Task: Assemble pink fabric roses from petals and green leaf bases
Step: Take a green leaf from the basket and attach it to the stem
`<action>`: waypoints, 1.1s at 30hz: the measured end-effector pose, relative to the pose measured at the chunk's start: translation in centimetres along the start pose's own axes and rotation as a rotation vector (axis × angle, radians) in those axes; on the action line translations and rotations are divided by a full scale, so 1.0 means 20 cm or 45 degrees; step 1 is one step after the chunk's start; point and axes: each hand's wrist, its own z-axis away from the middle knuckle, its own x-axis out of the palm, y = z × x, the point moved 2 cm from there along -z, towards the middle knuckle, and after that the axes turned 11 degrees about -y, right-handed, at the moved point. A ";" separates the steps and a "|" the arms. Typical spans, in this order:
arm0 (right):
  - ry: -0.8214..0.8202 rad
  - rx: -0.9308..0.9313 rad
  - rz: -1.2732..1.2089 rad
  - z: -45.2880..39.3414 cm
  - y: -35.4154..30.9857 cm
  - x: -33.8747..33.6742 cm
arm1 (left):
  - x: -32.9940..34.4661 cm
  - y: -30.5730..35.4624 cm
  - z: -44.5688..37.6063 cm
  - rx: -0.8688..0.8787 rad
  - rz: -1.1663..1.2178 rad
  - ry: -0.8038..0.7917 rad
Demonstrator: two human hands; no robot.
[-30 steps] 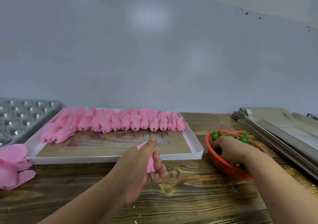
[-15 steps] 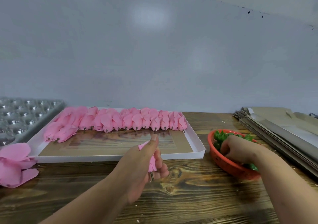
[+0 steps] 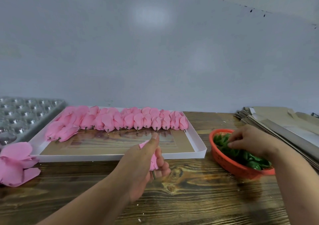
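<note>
I'm seeing the left hand (image 3: pixel 138 162) gripping a pink rose bud (image 3: pixel 152 159) over the wooden worktop (image 3: pixel 198 195), its short stem poking out below the fingers. The right hand (image 3: pixel 248 140) is reaching into the orange basket (image 3: pixel 224 162), fingertips touching the green leaf bases (image 3: pixel 248 157). Behind, finished pink roses (image 3: pixel 120 119) are lying in a row along the white tray (image 3: pixel 196 138); loose pink petals (image 3: pixel 15 162) are sitting at far left.

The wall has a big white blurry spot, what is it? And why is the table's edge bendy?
Head view: the pale spot on the wall looks like soft glare from a light, not a mark. Head view: the wide-angle lens curves the wooden table, and the white tray bows too. Its glossy floor mirrors the pink roses.
</note>
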 end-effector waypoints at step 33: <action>-0.147 -0.782 -1.259 0.24 -0.67 0.59 | -0.07 0.06 -0.05 0.363 0.261 0.276</action>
